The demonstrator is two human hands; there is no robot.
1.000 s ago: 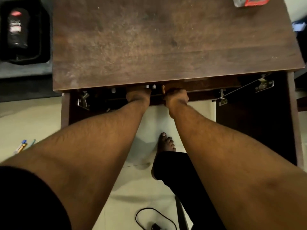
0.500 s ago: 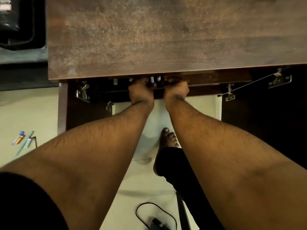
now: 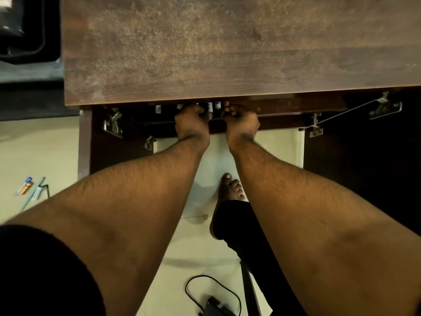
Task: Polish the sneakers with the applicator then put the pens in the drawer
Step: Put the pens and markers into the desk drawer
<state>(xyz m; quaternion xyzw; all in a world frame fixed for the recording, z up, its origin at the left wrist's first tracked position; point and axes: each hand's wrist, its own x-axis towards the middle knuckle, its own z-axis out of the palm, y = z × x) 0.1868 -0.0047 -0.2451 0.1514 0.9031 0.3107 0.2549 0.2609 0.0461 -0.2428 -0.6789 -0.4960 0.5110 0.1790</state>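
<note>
- The worktop (image 3: 227,49), a dark wooden slab with a worn surface, is spreading above and beyond both hands and is covering most of what lies under its front edge.
- The floor (image 3: 34,160), pale and smooth, is lying below both hands and out to the left of the left hand.
- The drawer (image 3: 278,120) is sitting just under the front edge of the worktop; both hands are reaching into its narrow opening, and its front strip is running off to the right of the right hand.
- The left hand (image 3: 192,120) is curling its fingers over the drawer edge; whether it is gripping a pen or only the edge cannot be told, because the fingertips are hidden under the worktop.
- The right hand (image 3: 241,120) is lying just beside the left hand, fingers curled in at the same opening; what it is gripping cannot be told either.
- A bare foot (image 3: 230,192) is resting on the floor below and between the two hands.
- A black cable (image 3: 196,297) is looping on the floor well below both hands.
- The pens (image 3: 213,107) are showing only as small pale tips in the drawer opening, between and just above the two hands; their number cannot be told.
- A few small items (image 3: 29,188), one blue and orange, are lying on the floor well apart, far left of the left hand; blur is preventing identification.
</note>
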